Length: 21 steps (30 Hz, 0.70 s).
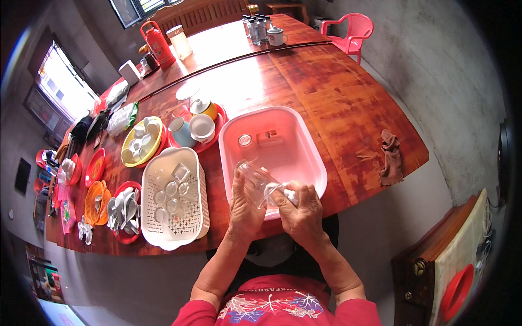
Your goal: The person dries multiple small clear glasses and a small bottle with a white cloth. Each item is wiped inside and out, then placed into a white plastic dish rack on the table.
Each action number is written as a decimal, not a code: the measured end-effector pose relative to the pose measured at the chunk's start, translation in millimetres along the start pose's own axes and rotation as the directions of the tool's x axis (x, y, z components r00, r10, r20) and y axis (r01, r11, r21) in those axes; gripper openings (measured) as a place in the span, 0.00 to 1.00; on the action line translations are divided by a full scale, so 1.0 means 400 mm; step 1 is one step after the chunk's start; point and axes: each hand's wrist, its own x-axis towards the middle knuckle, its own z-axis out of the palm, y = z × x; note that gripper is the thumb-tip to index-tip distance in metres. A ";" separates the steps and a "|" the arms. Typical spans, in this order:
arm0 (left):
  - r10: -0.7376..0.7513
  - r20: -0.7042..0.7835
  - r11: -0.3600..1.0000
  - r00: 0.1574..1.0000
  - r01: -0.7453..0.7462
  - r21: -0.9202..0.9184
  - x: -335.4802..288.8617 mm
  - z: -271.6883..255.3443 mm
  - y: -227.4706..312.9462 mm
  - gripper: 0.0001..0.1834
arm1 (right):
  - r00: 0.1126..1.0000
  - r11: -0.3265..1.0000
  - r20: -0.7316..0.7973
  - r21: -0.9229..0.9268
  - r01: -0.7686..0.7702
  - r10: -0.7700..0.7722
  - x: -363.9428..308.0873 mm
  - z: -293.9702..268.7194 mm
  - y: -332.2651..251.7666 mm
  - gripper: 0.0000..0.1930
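Note:
A clear glass cup point(251, 176) lies tilted over the near part of a pink basin point(321, 157), with my left hand point(242, 209) wrapped round its side. My right hand point(304, 213) grips a white cloth point(280, 191) bunched at the cup's mouth; part of the cloth shows inside the glass. Some of my right fingers are hidden behind the cloth. To the left of the basin stands a white perforated basket point(202, 217) holding several small clear glasses point(171, 188).
Left of the basket are a red plate of white spoons point(129, 209), an orange basket point(92, 217) and a yellow bowl of small white cups point(142, 140). A red tray point(220, 117) carries mugs behind. A brown rag point(390, 157) lies at the table's right edge. Farther back stands a red thermos point(157, 46).

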 end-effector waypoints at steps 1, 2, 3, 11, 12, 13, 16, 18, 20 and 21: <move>-0.006 0.002 1.000 1.000 0.006 -0.016 -0.002 0.005 0.004 0.19 | 0.997 0.992 0.069 0.119 -0.049 0.041 -0.003 -0.011 -0.002 0.17; -0.011 0.009 0.999 1.000 0.011 -0.030 -0.002 0.010 0.009 0.19 | 0.988 0.967 0.137 0.233 -0.102 0.071 -0.003 -0.027 -0.005 0.17; -0.005 0.023 1.000 1.000 0.006 -0.030 -0.004 0.011 0.015 0.20 | 0.974 0.927 0.208 0.338 -0.161 0.093 -0.004 -0.041 -0.007 0.18; 0.149 0.020 0.971 0.989 -0.150 0.185 -0.026 0.000 -0.021 0.25 | 0.997 0.964 0.005 0.254 -0.077 0.078 0.021 -0.045 -0.062 0.16; 0.162 0.058 0.964 0.985 -0.170 0.203 -0.025 -0.001 -0.024 0.26 | 0.990 0.952 0.005 0.274 -0.138 0.143 0.019 -0.036 -0.054 0.15; 0.174 0.096 0.957 0.980 -0.192 0.219 -0.024 -0.002 -0.026 0.26 | 0.978 0.935 0.006 0.295 -0.199 0.206 0.020 -0.028 -0.046 0.15; 0.117 0.134 0.969 0.984 -0.143 0.201 -0.033 -0.014 -0.018 0.29 | 0.926 0.763 0.158 0.529 -0.372 0.342 0.028 -0.001 -0.005 0.13; 0.071 0.097 0.980 0.993 -0.088 0.179 -0.044 -0.004 -0.006 0.30 | 0.895 0.626 0.292 0.641 -0.444 0.336 0.046 0.008 0.025 0.13; 0.035 0.132 0.990 0.991 -0.053 0.131 -0.038 -0.019 -0.007 0.29 | 0.782 0.472 0.495 0.624 -0.623 0.379 0.060 0.002 0.032 0.14; 0.018 0.150 0.994 0.988 -0.035 0.106 -0.035 -0.023 -0.008 0.29 | 0.745 0.412 0.536 0.622 -0.666 0.396 0.058 0.014 0.039 0.14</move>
